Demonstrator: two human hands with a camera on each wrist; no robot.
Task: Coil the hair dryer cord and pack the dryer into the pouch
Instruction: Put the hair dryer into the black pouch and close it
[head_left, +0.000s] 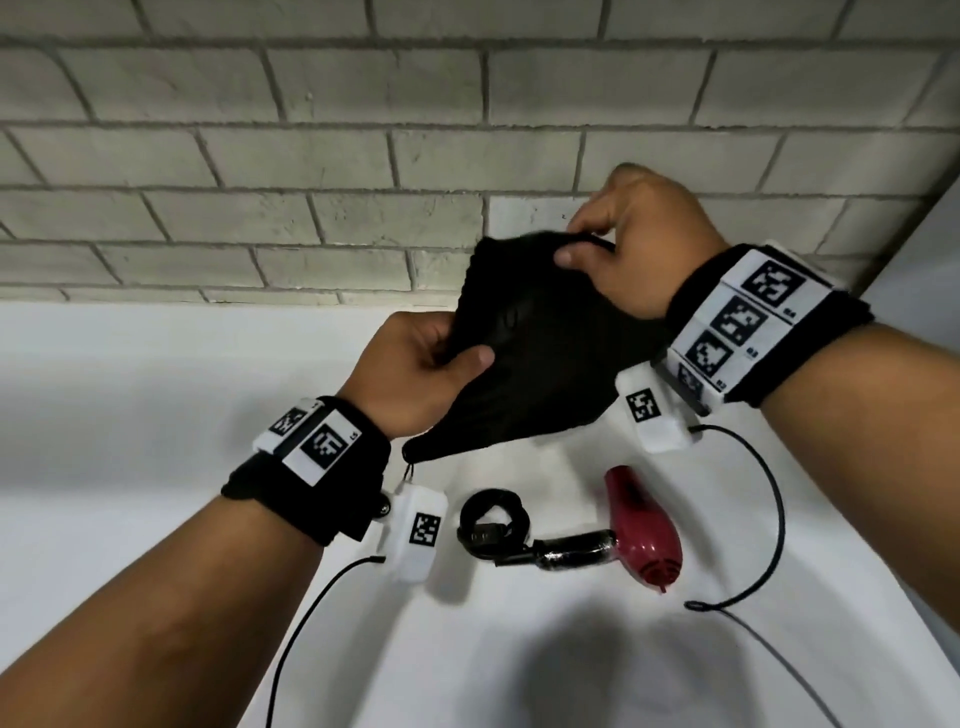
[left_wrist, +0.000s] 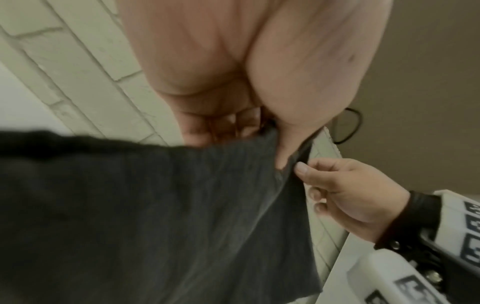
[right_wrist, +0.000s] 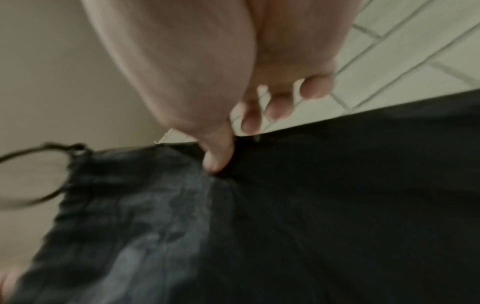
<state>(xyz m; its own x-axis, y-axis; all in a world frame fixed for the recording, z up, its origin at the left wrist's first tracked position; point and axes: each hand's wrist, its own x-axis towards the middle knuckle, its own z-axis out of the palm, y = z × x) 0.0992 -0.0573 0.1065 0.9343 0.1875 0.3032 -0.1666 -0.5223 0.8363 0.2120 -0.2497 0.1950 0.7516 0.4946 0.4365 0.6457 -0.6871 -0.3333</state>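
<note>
While both hands pinch it aloft, left hand (head_left: 415, 364), right hand (head_left: 636, 244), limp black cloth pouch (head_left: 535, 364), red dryer (head_left: 641, 525) with coiled cord (head_left: 493, 522) on white worktop (head_left: 156, 415)

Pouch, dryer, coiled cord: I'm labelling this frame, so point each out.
pouch (head_left: 540, 364), head view, middle of the black fabric
dryer (head_left: 644, 525), head view, red body
cord (head_left: 493, 522), head view, coil's lower rim
</note>
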